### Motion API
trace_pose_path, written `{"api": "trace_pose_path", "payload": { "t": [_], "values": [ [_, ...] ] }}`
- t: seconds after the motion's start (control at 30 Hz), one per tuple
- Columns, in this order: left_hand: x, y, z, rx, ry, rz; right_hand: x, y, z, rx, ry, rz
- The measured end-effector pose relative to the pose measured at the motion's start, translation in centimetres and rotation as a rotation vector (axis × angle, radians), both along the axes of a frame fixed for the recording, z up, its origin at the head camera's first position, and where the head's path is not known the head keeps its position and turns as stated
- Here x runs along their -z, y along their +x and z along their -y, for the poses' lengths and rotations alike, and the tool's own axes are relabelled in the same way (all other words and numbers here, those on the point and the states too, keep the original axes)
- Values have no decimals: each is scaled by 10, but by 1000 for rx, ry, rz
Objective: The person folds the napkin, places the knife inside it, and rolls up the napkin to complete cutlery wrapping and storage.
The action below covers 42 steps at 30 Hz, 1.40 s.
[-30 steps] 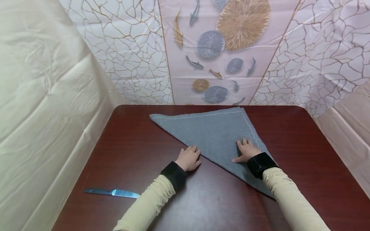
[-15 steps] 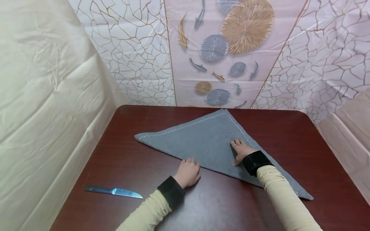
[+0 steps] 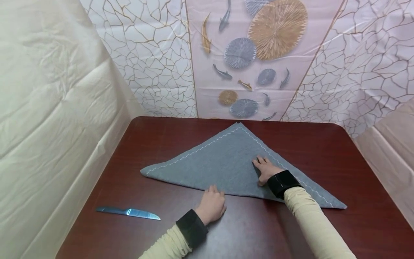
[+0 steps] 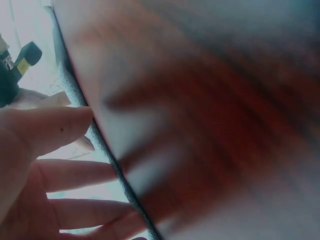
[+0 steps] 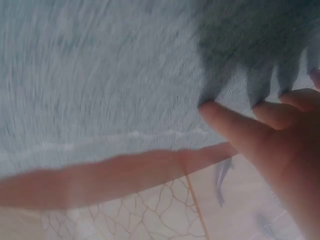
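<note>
A grey cloth (image 3: 207, 162), folded into a triangle with white stitching along two sides, lies on the dark red table. Its peak points to the far edge, and the folded edge faces the person. My left hand (image 3: 211, 205) has its fingertips at the middle of that fold; in the left wrist view its fingers (image 4: 80, 212) lie extended across the cloth's edge (image 4: 107, 150). My right hand (image 3: 266, 169) rests spread on the right half of the cloth. Up close in the right wrist view, several fingertips touch the cloth surface (image 5: 100, 75).
A table knife (image 3: 127, 212) lies at the left front of the table (image 3: 245, 230), its blade toward the left forearm. Pale fabric (image 3: 64, 126) hangs at the left side, and a patterned sheet (image 3: 155, 54) hangs behind the far edge.
The cloth has turned counter-clockwise under my hands: its left tip came nearer, its peak shifted left, and its right tip swung right and away. My left hand moved slightly nearer the person.
</note>
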<state>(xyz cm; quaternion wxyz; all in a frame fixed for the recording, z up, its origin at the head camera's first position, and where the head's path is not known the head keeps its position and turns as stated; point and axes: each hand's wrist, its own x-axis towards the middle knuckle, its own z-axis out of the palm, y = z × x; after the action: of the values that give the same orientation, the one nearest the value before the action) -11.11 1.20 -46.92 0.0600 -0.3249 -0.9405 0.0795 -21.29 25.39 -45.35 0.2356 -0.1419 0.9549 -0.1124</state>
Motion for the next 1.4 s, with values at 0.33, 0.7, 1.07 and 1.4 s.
{"api": "trace_pose_path", "payload": {
  "t": [0.33, 0.7, 1.07, 1.4],
  "values": [
    [-5, -50, 56, -132, 287, 220, 6, 54, -22, 72, -50, -429],
    [-3, -65, 111, -247, 288, 363, 22, 93, -83, 251, -133, -404],
    [-6, -42, 116, -214, 283, 402, 15, 119, -89, 265, -57, -307],
    [-2, -22, 126, -136, 333, 352, 10, 121, -89, 236, -41, -185]
  ]
}}
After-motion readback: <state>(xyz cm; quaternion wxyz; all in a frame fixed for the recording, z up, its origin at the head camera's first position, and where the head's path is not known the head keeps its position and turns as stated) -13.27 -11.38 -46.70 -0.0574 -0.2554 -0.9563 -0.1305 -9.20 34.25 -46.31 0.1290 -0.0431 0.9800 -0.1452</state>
